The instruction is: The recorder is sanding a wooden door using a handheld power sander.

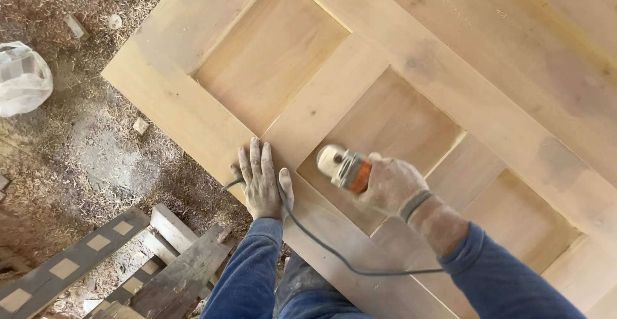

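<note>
I'm looking straight down at a pale wooden door (411, 55) lying flat, its frame rails running diagonally across the view with sunken panels between them. My left hand (261, 181) lies flat on the door's near rail, palm down, fingers together and stretched out, thumb spread to the side, pressing on the wood right at the edge. My right hand (392, 184) is dusted white and wrapped closed around the body of a small power sander (342, 166), orange at the grip with a pale round head; that head sits at the near left corner of one sunken panel (385, 132), just beside the rail where my left hand rests. I can't tell whether the head is touching the wood or held just off it. A grey cord (328, 248) runs from under my left hand, curves across the rail and passes toward my right forearm. Both arms wear blue sleeves (247, 274).

Off the door's edge to the left, the floor (96, 158) is thick with sawdust and shavings. A white plastic bag (22, 78) lies at the far left, well apart from the door, and dark weathered planks (173, 274) are stacked at the bottom left, near my left sleeve.
</note>
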